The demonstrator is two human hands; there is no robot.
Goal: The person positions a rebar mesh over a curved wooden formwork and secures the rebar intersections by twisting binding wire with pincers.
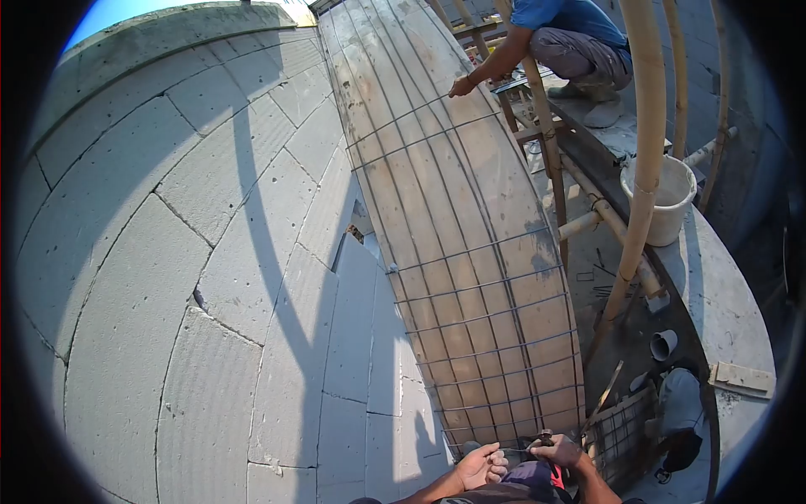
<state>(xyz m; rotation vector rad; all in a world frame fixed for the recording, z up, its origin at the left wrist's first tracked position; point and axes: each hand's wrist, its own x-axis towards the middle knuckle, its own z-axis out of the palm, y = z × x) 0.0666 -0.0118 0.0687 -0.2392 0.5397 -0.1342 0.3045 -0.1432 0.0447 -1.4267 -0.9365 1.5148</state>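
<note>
At the bottom of the view, my left hand (483, 467) is closed with its fingers curled; what it holds, if anything, is too small to make out. Close beside it, my right hand (559, 452) is wrapped round a small dark tool (546, 438), whose kind is unclear. Both hands are in front of my body, near the lower end of a steel rebar grid (506, 280). The grid's long and cross bars lie over a sloping wooden formwork panel (437, 181).
A block wall (227, 277) rises on the left. At upper right another person (579, 42) crouches on scaffolding, one hand touching the grid. Bamboo poles (645, 126), a white bucket (663, 202) and a curved ledge (730, 294) stand right. Another person (680, 412) is below.
</note>
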